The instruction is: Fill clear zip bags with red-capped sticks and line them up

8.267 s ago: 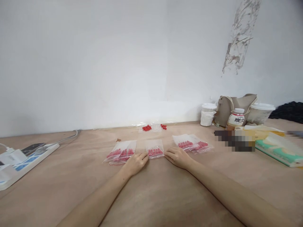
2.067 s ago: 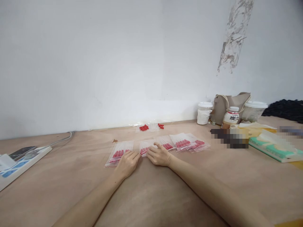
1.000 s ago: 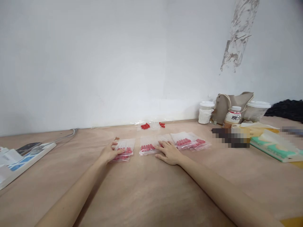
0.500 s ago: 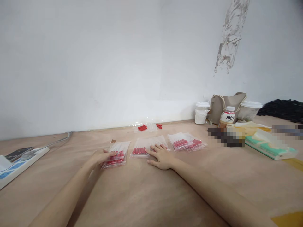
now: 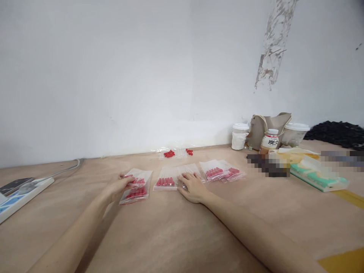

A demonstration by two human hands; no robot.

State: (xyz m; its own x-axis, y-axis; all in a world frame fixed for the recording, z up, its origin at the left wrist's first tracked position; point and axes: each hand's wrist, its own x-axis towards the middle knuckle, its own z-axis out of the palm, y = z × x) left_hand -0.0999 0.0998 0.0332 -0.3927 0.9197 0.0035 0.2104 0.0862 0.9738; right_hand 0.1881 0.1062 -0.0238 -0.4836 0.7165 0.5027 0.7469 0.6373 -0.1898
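My left hand (image 5: pixel 118 185) pinches the edge of a clear zip bag (image 5: pixel 143 175) with small red sticks in it. Under and in front of that bag lies another bag (image 5: pixel 137 194) with more red sticks. My right hand (image 5: pixel 193 189) rests with its fingers apart on a clear bag (image 5: pixel 190 169), whose contents the fingers mostly cover. Just left of it lies a bag holding a row of red sticks (image 5: pixel 165 182). To the right, two overlapping bags (image 5: pixel 214 171) hold red sticks too.
Loose red pieces (image 5: pixel 169 154) lie on clear plastic by the wall. A power strip (image 5: pixel 31 195) and phone (image 5: pixel 15 185) are at left. At right stand a lidded cup (image 5: pixel 239 138), a bottle (image 5: pixel 270 141), a grey bag (image 5: pixel 257 131) and a green tissue pack (image 5: pixel 318 177).
My left hand has lifted or slid the upper bag away from the viewer, baring more of the lower bag. The fingers of my right hand have drawn in slightly. The view has shifted a little.
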